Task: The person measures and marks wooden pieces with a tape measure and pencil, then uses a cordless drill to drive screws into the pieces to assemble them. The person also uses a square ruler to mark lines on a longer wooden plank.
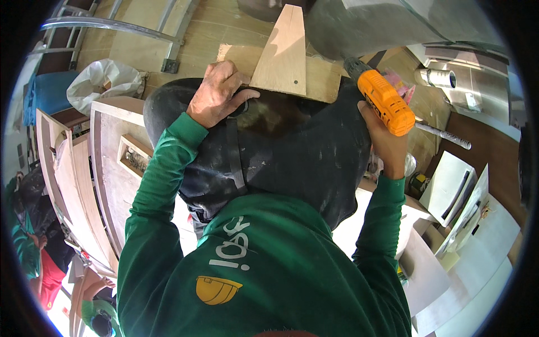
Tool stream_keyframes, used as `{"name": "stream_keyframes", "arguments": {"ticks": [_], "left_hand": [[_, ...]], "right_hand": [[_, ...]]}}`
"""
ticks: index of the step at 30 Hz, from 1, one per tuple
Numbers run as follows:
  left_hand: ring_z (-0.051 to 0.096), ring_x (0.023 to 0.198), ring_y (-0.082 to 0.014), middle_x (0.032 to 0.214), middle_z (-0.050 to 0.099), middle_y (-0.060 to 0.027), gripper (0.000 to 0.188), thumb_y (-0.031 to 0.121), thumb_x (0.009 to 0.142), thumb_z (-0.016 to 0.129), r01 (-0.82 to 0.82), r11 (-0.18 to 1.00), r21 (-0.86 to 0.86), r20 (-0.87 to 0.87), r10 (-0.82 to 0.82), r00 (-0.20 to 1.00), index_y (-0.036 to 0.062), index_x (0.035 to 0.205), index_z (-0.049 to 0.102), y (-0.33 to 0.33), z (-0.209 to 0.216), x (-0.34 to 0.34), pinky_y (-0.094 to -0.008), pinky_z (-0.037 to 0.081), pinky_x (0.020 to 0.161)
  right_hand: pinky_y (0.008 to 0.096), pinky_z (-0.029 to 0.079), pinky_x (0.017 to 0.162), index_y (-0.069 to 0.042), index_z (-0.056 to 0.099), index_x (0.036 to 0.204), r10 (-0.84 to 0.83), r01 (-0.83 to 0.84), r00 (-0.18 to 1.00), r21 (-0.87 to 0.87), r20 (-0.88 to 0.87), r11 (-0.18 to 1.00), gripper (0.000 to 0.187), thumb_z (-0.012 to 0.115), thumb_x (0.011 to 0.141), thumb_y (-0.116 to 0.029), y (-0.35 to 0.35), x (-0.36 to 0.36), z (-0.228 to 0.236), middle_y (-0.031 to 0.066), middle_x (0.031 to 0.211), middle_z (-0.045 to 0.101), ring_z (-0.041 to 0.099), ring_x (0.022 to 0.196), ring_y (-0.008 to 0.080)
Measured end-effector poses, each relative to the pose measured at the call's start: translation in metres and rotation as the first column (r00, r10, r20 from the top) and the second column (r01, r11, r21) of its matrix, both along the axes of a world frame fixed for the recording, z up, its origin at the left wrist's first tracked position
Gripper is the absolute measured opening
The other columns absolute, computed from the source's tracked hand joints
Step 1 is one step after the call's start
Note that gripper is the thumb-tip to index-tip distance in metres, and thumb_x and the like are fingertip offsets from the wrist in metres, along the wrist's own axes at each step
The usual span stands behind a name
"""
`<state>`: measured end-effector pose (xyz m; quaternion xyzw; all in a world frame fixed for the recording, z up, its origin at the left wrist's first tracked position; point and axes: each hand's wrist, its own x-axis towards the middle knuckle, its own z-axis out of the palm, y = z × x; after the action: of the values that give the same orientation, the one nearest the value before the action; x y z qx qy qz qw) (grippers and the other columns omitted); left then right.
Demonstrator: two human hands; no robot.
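Observation:
My right hand (384, 137) is wrapped around the grip of an orange cordless drill (386, 101), whose black chuck points away and to the left, toward a grey rounded surface. Across my knees lies a flat wooden board (323, 81). On top of it rests a tapered wooden piece (283, 53), narrow end away from me, with a small dark spot near its wide end. My left hand (216, 94) is closed at the board's near left edge, thumb below and bent fingers above. The tip of the bit, if one is fitted, cannot be made out.
A white sack (105, 84) and a metal ladder (112, 23) stand at the far left. Wooden panels (84, 185) lean on my left, where other people (98, 297) are at work. White panels (477, 253) and a metal cylinder (437, 78) are on the right.

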<state>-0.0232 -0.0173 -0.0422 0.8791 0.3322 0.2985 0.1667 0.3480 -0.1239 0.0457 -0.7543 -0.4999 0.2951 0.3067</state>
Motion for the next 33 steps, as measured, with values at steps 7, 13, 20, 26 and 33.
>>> {"name": "stream_keyframes", "arguments": {"ticks": [7, 13, 20, 26, 33], "left_hand": [[0.061, 0.094, -0.0361, 0.098, 0.058, -0.0109, 0.032, 0.02, 0.084, 0.09, -0.1, 0.995, -0.028, -0.117, 0.096, 0.988, 0.0083, 0.105, 0.069, -0.007, -0.002, 0.008, -0.0474, 0.049, 0.089], [0.061, 0.095, -0.03, 0.097, 0.056, -0.007, 0.028, 0.023, 0.093, 0.081, -0.092, 0.995, 0.025, -0.246, 0.095, 0.964, 0.0107, 0.111, 0.065, -0.006, -0.006, 0.013, -0.0458, 0.042, 0.088], [0.06, 0.091, -0.0272, 0.095, 0.054, -0.0048, 0.024, 0.024, 0.094, 0.078, -0.082, 0.996, 0.022, -0.285, 0.085, 0.955, 0.0132, 0.11, 0.065, -0.006, -0.011, 0.011, -0.0435, 0.038, 0.084], [0.062, 0.096, -0.0278, 0.102, 0.064, -0.005, 0.033, 0.02, 0.09, 0.084, -0.086, 0.995, -0.051, -0.292, 0.067, 0.954, 0.0101, 0.115, 0.066, -0.003, -0.006, 0.009, -0.0451, 0.042, 0.093], [0.061, 0.095, -0.0283, 0.102, 0.061, -0.009, 0.043, 0.028, 0.086, 0.091, -0.086, 0.981, -0.171, -0.113, 0.067, 0.991, 0.0088, 0.116, 0.068, 0.011, 0.011, -0.01, -0.0423, 0.044, 0.085]], "right_hand": [[0.0352, 0.061, 0.085, -0.001, 0.077, 0.123, 0.06, -0.056, 0.995, -0.049, 0.075, 0.997, 0.04, 0.087, 0.095, -0.027, 0.003, 0.0, 0.004, 0.0124, 0.108, 0.083, 0.08, 0.095, 0.0238], [0.0364, 0.061, 0.083, -0.001, 0.076, 0.122, 0.057, -0.041, 0.984, -0.097, 0.167, 0.994, 0.041, 0.088, 0.095, -0.03, 0.007, -0.004, 0.01, 0.0141, 0.108, 0.082, 0.081, 0.094, 0.026], [0.0374, 0.062, 0.085, -0.003, 0.074, 0.128, 0.073, -0.057, 0.983, -0.097, 0.169, 0.994, 0.05, 0.089, 0.094, -0.037, 0.004, 0.001, 0.004, 0.0139, 0.113, 0.081, 0.08, 0.097, 0.0271], [0.0365, 0.062, 0.086, -0.003, 0.073, 0.13, 0.082, -0.054, 0.974, -0.134, 0.21, 0.989, 0.052, 0.09, 0.094, -0.036, 0.002, 0.007, -0.003, 0.0138, 0.112, 0.081, 0.08, 0.098, 0.0266], [0.0372, 0.061, 0.086, -0.003, 0.074, 0.128, 0.05, -0.04, 0.994, -0.101, 0.102, 0.994, 0.049, 0.088, 0.095, -0.035, 0.009, -0.003, 0.008, 0.0136, 0.114, 0.081, 0.079, 0.1, 0.0261]]}}
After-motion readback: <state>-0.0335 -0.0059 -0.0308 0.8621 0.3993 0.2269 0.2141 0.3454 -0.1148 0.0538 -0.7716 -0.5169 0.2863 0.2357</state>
